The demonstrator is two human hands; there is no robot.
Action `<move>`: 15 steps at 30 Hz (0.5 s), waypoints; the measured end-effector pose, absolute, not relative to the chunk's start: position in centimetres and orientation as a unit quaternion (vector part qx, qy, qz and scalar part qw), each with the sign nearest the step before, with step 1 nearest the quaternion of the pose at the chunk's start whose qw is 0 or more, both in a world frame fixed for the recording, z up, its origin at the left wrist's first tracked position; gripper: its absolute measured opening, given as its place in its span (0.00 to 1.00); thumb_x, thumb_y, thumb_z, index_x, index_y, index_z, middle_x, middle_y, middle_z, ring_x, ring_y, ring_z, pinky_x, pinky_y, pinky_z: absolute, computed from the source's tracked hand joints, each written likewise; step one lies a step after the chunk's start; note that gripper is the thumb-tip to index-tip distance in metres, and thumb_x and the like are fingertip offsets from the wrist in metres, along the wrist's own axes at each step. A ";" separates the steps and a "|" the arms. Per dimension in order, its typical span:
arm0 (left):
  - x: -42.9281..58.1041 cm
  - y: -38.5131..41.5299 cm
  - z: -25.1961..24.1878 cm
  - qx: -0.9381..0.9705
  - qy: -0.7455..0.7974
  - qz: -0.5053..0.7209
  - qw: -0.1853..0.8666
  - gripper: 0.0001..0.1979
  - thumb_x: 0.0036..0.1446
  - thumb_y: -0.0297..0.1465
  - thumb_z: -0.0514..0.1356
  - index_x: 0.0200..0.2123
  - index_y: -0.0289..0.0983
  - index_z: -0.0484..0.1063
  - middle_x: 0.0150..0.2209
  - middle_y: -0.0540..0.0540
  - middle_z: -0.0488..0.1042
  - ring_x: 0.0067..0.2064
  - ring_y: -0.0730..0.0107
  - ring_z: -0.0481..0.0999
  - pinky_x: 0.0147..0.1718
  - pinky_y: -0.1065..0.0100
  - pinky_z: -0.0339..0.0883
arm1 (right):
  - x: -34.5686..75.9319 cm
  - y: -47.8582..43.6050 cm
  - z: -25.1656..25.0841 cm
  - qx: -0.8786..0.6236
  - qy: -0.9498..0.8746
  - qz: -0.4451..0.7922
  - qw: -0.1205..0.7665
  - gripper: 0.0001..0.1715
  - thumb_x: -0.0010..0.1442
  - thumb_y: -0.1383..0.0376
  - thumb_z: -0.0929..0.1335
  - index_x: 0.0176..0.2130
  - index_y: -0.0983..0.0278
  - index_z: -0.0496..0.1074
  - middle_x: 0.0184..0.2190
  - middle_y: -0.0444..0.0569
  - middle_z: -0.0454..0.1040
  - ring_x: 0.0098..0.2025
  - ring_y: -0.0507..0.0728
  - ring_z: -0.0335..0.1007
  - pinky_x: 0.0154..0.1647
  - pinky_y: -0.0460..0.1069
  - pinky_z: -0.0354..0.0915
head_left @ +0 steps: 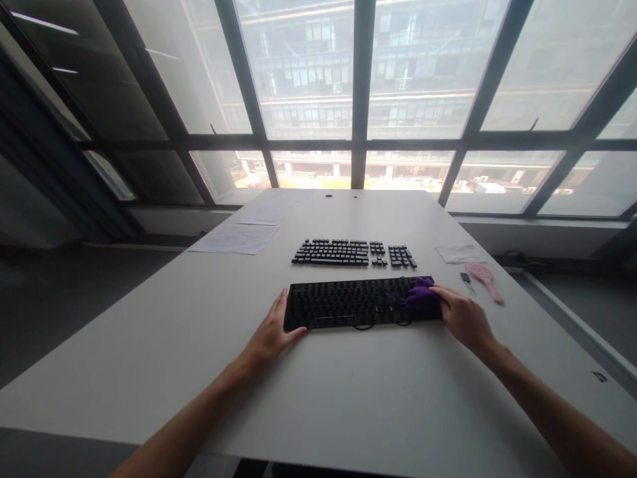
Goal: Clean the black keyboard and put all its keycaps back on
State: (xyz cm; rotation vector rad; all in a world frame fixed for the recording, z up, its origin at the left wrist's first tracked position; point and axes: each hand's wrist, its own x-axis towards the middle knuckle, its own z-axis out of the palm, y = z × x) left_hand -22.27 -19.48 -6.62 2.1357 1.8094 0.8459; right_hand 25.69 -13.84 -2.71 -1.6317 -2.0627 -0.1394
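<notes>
A black keyboard [343,302] with its keycaps off lies on the white table. My left hand [273,332] grips its left end, fingers along the side and thumb at the front corner. At the other end, my right hand [462,315] is closed on a soft purple piece [422,295] and presses it on the keyboard's right part. Whether the piece is cloth or cleaning gel, I cannot tell. Just behind the keyboard, loose black keycaps [333,252] are laid out in keyboard order.
Right of the keyboard lie a pink hairbrush [482,273], a small black-ended tool with wire prongs [468,282] and a clear plastic bag or wrapper [458,253]. Paper sheets [233,239] rest at the table's left edge. Large windows [308,73] stand beyond the table [328,398].
</notes>
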 end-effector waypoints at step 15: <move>-21.2 -19.9 -4.2 0.743 0.592 0.308 0.060 0.46 0.65 0.46 0.58 0.74 0.40 0.35 0.73 0.32 0.48 0.72 0.43 0.51 0.68 0.42 0.52 | 28.6 -12.5 -1.4 -0.610 -0.510 0.346 0.498 0.20 0.56 0.63 0.69 0.48 0.68 0.77 0.39 0.58 0.82 0.37 0.63 0.81 0.35 0.53 0.77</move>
